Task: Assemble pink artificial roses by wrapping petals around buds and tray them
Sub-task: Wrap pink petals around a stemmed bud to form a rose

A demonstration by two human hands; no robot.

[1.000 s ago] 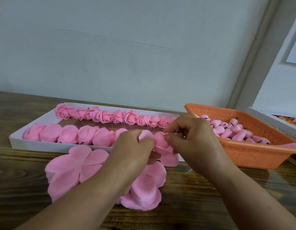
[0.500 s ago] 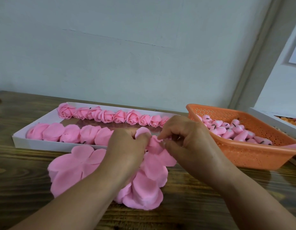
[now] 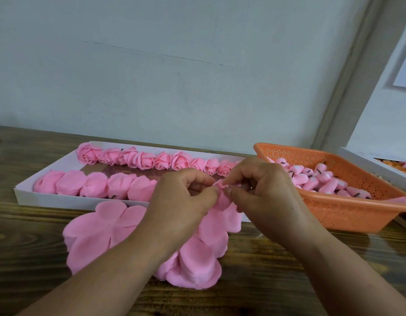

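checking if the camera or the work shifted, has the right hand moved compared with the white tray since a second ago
Yes, slightly. The right hand has drawn toward the person along the white tray: its knuckles stood level with the far row of roses, now nearer the tray's front edge.

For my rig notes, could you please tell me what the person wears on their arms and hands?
Nothing shows: the left hand and right hand are bare, with no gloves, rings or watch, and both forearms are uncovered to the picture's edge, with no sleeve in view.
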